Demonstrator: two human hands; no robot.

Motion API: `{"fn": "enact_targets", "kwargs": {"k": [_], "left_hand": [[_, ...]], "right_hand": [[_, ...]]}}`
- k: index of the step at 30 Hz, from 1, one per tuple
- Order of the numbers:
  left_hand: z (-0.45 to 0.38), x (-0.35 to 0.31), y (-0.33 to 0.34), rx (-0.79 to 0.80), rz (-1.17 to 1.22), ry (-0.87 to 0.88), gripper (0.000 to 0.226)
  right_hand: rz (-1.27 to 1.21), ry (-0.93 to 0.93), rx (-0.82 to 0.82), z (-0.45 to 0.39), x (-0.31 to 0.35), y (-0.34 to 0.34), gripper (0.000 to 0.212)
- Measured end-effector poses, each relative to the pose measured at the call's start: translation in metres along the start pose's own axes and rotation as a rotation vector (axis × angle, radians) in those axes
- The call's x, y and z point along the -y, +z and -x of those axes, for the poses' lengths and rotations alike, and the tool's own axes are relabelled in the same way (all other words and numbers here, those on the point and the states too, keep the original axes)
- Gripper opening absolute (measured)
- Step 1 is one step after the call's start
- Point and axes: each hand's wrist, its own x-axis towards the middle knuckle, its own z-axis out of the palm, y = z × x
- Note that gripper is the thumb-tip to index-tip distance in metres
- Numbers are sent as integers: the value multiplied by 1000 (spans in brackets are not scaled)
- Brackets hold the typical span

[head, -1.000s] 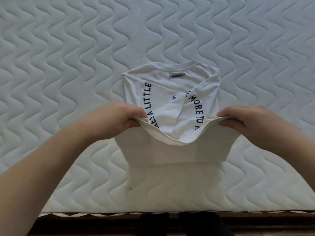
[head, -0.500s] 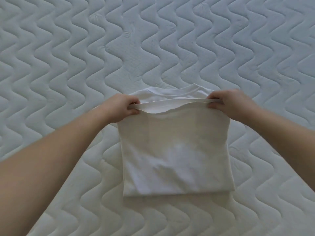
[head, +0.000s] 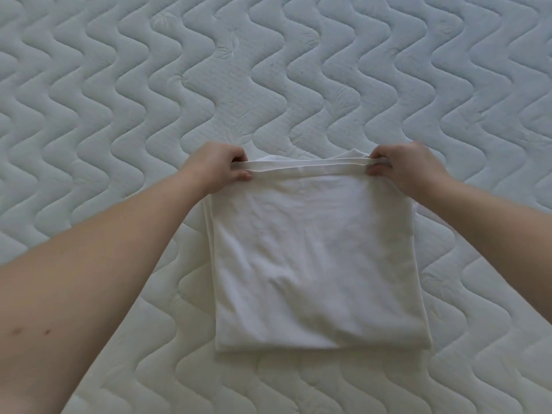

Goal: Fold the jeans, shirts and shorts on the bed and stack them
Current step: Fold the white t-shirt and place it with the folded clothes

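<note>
Now, head view | white shirt folded into a square, lying flat on the quilted bed | left hand pinches the far hem at its left corner | right hand pinches the same hem at its right corner | hands well apart, hem stretched taut between them.

The folded white shirt covers its own lower layers and any print on them. Both forearms run out of frame at the bottom corners, and the quilted bed is cut off on every side. The right hand is slightly blurred, and its fingertips tuck out of sight under the hem.
</note>
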Motion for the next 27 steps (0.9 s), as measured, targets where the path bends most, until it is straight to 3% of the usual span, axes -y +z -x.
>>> {"fn": "enact_targets", "kwargs": {"k": [9,12,15,19,27], "left_hand": [[-12,4,13,-62,8,-56,29],[-18,9,14,-78,19,-131,48],[-21,13,6,94,84,-243,57],[-19,7,-4,264,-111,-227,43],[17,-5,-31,224,76,-103,15]], "right_hand": [[120,-12,29,-23,-7,3,27],[73,88,86,-26,-11,3,46],[58,182,218,-34,-14,-2,59],[190,183,371,-37,-11,-10,77],[113,60,265,-10,6,-41,24]]}}
